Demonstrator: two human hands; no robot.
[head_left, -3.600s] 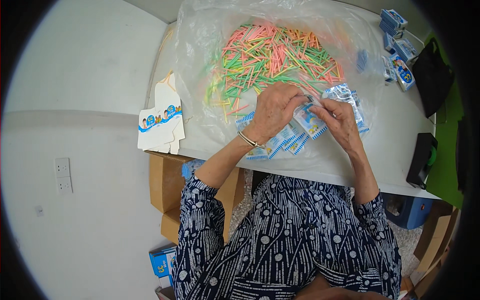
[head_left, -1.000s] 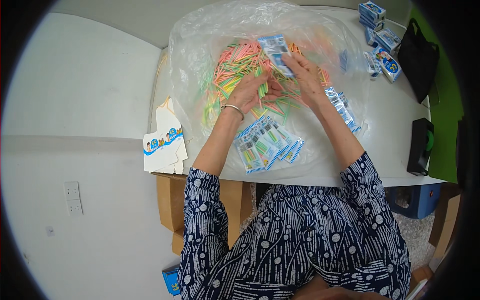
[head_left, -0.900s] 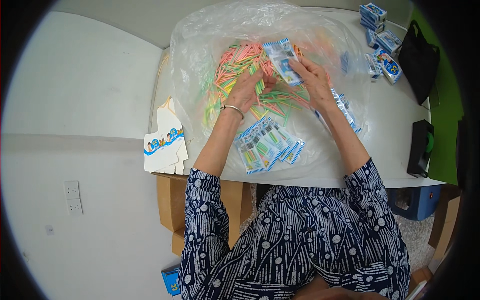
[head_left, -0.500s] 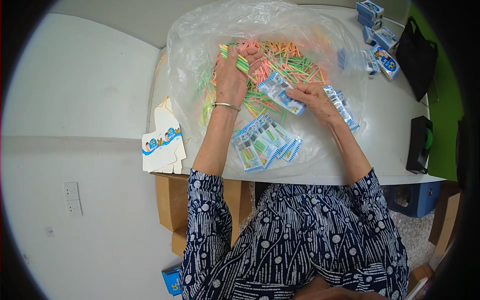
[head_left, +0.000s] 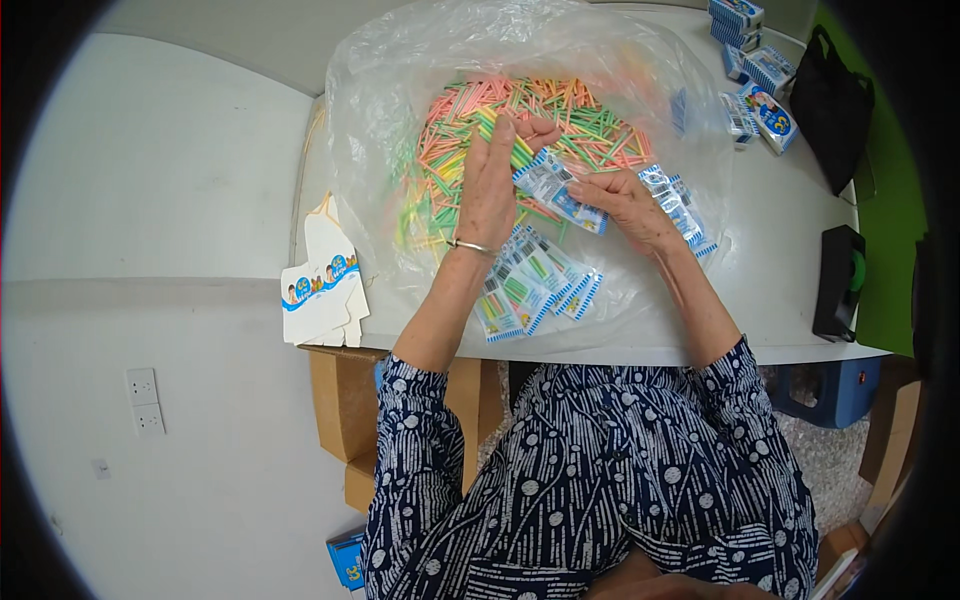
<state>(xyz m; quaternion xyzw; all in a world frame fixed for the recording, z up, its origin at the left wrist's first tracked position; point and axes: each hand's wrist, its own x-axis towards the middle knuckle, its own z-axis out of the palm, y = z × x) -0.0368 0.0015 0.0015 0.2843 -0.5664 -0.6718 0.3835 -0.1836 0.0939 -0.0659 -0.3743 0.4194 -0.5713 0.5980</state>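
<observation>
My left hand (head_left: 489, 190) is closed round a small bunch of yellow and green sticks (head_left: 520, 152), held at a slant against the palm. Pinched in my right hand (head_left: 630, 207) is a flat blue-and-white packet (head_left: 555, 190) with a clear part. Its upper left end meets the lower end of the bunch; whether any stick is inside it I cannot tell. Beneath both hands spreads a heap of thin pink, green, orange and yellow sticks (head_left: 590, 120) on a large clear plastic bag (head_left: 365, 120). Several packets with coloured sticks showing (head_left: 520, 288) lie overlapped nearer me.
More packets (head_left: 672, 200) lie beside my right wrist. Small blue-and-white boxes (head_left: 768, 115) and a black bag (head_left: 835, 110) occupy the far right, with a black tape dispenser (head_left: 838, 285) nearer. Flat white printed cards (head_left: 325, 290) rest at the table's left edge.
My left hand has moved right and nearer, bringing the bunch of sticks from above the heap to the packet's end. My right hand has stayed nearly in place with the packet.
</observation>
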